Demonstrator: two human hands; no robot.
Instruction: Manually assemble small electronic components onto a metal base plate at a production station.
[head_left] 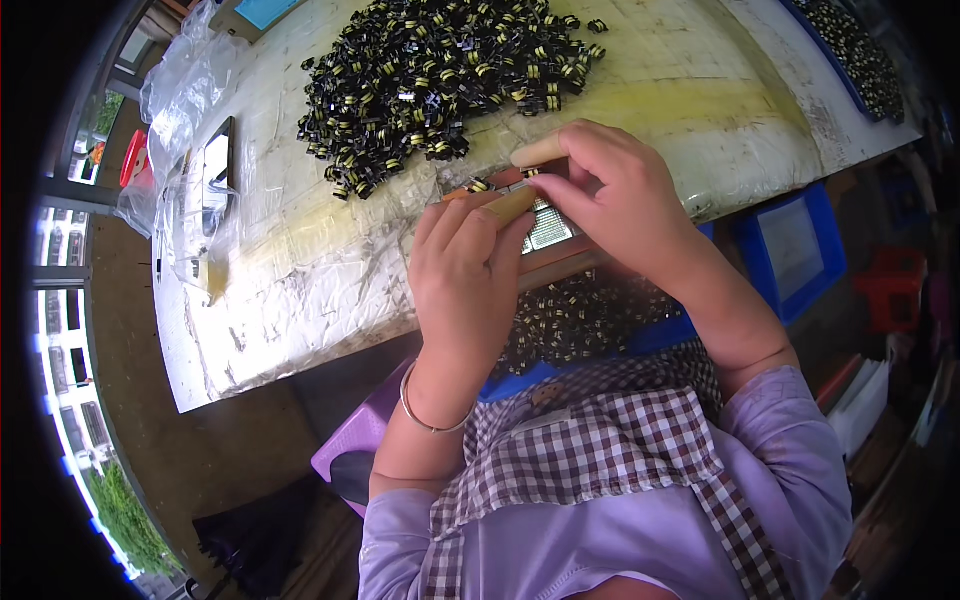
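My right hand (625, 195) comes in from the right, thumb and cot-covered index finger pinching a small black-and-yellow part (531, 172). Beneath both hands lies a wooden-edged frame (560, 268) with a shiny, finely ridged metal plate (548, 228) in it. My left hand (465, 260) is closed over the left end of this frame; its index finger, also in a tan cot, reaches toward the pinched part. Another small part (480, 186) rests by the frame's far edge, just past the left knuckles. My left fingers cover part of the plate.
A big heap of black-and-yellow parts (430, 85) lies on the plastic-covered table (290, 300). More parts (590, 315) fill a blue container below the table edge, close to my lap. A blue tray (850, 50) stands far right, a phone-like device (216, 170) at left.
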